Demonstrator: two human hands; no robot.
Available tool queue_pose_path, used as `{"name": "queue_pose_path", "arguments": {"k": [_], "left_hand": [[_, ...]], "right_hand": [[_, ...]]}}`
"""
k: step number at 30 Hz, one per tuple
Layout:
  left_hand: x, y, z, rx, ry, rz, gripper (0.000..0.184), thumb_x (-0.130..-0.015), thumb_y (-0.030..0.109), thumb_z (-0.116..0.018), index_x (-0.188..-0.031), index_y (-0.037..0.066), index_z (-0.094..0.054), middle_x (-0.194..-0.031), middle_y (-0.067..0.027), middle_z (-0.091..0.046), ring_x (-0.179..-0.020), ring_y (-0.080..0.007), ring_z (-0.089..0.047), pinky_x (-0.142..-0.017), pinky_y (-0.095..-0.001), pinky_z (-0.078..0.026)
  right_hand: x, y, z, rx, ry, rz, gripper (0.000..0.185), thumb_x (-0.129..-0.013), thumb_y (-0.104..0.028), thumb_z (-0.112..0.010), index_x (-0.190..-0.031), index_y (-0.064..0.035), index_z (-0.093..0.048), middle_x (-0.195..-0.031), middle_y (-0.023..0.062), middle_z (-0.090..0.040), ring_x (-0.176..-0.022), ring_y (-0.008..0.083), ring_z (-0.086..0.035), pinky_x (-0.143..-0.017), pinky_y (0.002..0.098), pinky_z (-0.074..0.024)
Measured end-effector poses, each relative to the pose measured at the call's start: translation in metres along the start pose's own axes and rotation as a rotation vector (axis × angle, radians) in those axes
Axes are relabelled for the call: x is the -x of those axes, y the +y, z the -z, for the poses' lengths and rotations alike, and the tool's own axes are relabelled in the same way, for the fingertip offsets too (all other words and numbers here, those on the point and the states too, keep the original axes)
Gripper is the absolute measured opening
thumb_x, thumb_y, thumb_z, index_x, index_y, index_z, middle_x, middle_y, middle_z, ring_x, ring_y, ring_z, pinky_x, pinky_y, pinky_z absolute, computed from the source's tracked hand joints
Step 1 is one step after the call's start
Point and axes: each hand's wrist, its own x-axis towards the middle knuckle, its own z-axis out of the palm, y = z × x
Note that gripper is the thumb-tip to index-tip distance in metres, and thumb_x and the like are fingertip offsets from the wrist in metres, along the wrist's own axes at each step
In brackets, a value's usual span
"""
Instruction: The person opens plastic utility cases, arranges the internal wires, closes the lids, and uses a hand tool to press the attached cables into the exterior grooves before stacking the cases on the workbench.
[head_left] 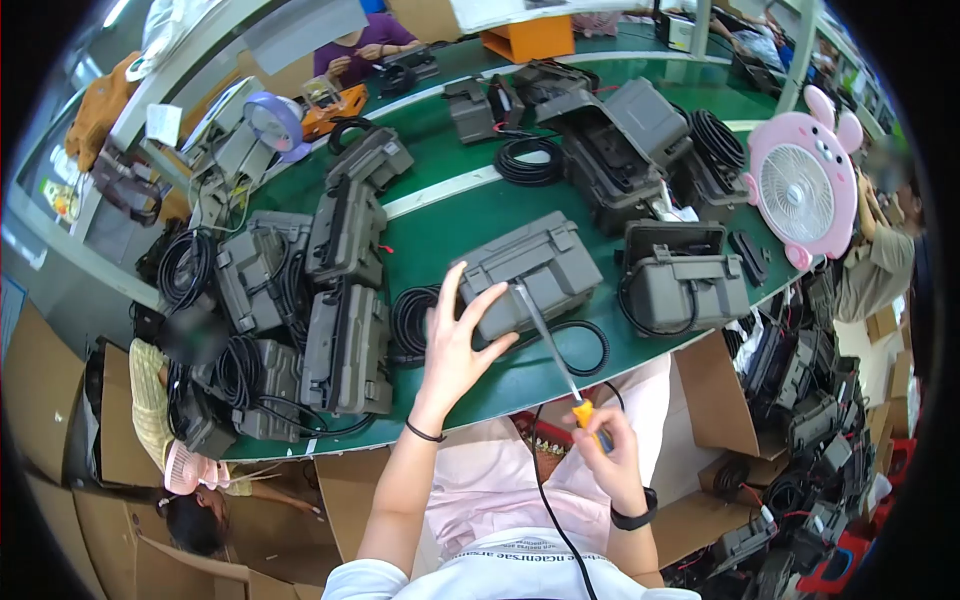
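Observation:
A closed grey plastic case [548, 258] sits on the green table in front of me, with a latch on its near side. My left hand [455, 350] has its fingers spread, fingertips resting against the left and near side of that case. In my right hand [614, 458] is a screwdriver [553, 350] with a yellow handle. Its long metal shaft points up and away from me, with the tip at the case's near face by the latch. A coiled black cable [412, 318] lies left of the case, and a thin black cord [592, 345] curls before it.
Several grey cases [346, 345] with coiled cables stand at the left. An open case [685, 285] and a pink fan [795, 190] are at the right. Cardboard boxes [712, 395] stand below the table edge. A person [150, 400] bends at lower left; others work farther off.

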Motion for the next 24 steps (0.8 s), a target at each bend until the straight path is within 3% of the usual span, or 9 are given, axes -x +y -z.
{"name": "queue_pose_path", "arguments": {"k": [4, 6, 8, 16, 17, 20, 21, 24], "left_hand": [[-0.011, -0.011, 0.000, 0.117, -0.031, -0.026, 0.069, -0.067, 0.024, -0.088, -0.129, 0.023, -0.059, -0.152, -0.0187, -0.026, -0.139, -0.0427, -0.032, -0.114, -0.0491, -0.033], [-0.016, -0.015, -0.003, 0.107, 0.013, -0.065, 0.068, -0.062, 0.020, -0.091, -0.124, 0.020, -0.062, -0.147, -0.0175, -0.029, -0.137, -0.0407, -0.035, -0.113, -0.0461, -0.034], [-0.016, -0.021, -0.008, 0.109, 0.078, -0.113, 0.061, -0.062, 0.026, -0.091, -0.118, 0.020, -0.066, -0.144, -0.0176, -0.034, -0.136, -0.0397, -0.036, -0.113, -0.0466, -0.034], [0.003, -0.013, -0.008, 0.241, 0.256, -0.213, 0.060, -0.061, 0.026, -0.092, -0.117, 0.023, -0.071, -0.146, -0.0177, -0.038, -0.136, -0.0415, -0.038, -0.113, -0.0503, -0.035], [0.004, -0.008, -0.005, 0.261, 0.309, -0.216, 0.062, -0.059, 0.025, -0.093, -0.117, 0.022, -0.071, -0.147, -0.0181, -0.037, -0.136, -0.0407, -0.039, -0.112, -0.0495, -0.036], [0.006, 0.017, 0.021, 0.317, 0.446, -0.236, 0.068, -0.056, 0.024, -0.095, -0.118, 0.016, -0.070, -0.147, -0.0197, -0.033, -0.135, -0.0385, -0.041, -0.109, -0.0479, -0.037], [0.005, 0.026, 0.032, 0.368, 0.486, -0.258, 0.068, -0.054, 0.023, -0.096, -0.116, 0.013, -0.070, -0.147, -0.0209, -0.032, -0.135, -0.0391, -0.040, -0.109, -0.0483, -0.036], [0.003, 0.047, 0.074, 0.478, 0.608, -0.318, 0.074, -0.054, 0.026, -0.096, -0.121, 0.013, -0.067, -0.148, -0.0220, -0.032, -0.137, -0.0382, -0.038, -0.111, -0.0463, -0.034]], "right_hand": [[0.007, -0.018, 0.012, -0.333, 0.226, -0.073, 0.018, -0.095, -0.001, -0.058, -0.098, -0.0116, -0.043, -0.109, 0.0127, -0.063, -0.059, 0.0016, -0.044, -0.048, 0.0157, -0.0354], [0.006, -0.020, 0.017, -0.354, 0.314, -0.038, 0.019, -0.097, -0.004, -0.057, -0.099, -0.0131, -0.040, -0.110, 0.0121, -0.059, -0.054, 0.0000, -0.037, -0.041, 0.0146, -0.0274], [0.004, -0.020, 0.020, -0.341, 0.371, 0.004, 0.016, -0.099, -0.004, -0.053, -0.099, -0.0137, -0.041, -0.113, 0.0092, -0.056, -0.054, -0.0012, -0.034, -0.040, 0.0133, -0.0243], [0.010, -0.023, 0.034, -0.349, 0.507, 0.132, 0.012, -0.100, -0.007, -0.054, -0.106, -0.0111, -0.045, -0.116, 0.0103, -0.054, -0.053, -0.0019, -0.035, -0.038, 0.0125, -0.0267], [0.009, -0.027, 0.038, -0.277, 0.482, 0.185, 0.007, -0.101, -0.009, -0.053, -0.105, -0.0109, -0.047, -0.114, 0.0068, -0.057, -0.055, -0.0012, -0.035, -0.038, 0.0133, -0.0267], [0.011, -0.057, 0.033, -0.130, 0.588, 0.045, 0.049, -0.086, -0.052, -0.072, -0.105, -0.0127, -0.048, -0.112, 0.0034, -0.059, -0.056, 0.0137, -0.043, -0.051, 0.0294, -0.0453], [0.007, -0.065, 0.023, -0.168, 0.624, 0.070, 0.048, -0.082, -0.051, -0.076, -0.098, -0.0150, -0.050, -0.103, 0.0031, -0.059, -0.053, 0.0099, -0.040, -0.043, 0.0256, -0.0381], [0.004, -0.044, 0.021, -0.357, 0.543, 0.221, 0.007, -0.102, -0.012, -0.052, -0.107, -0.0087, -0.051, -0.112, 0.0070, -0.059, -0.053, -0.0011, -0.034, -0.038, 0.0141, -0.0261]]}}
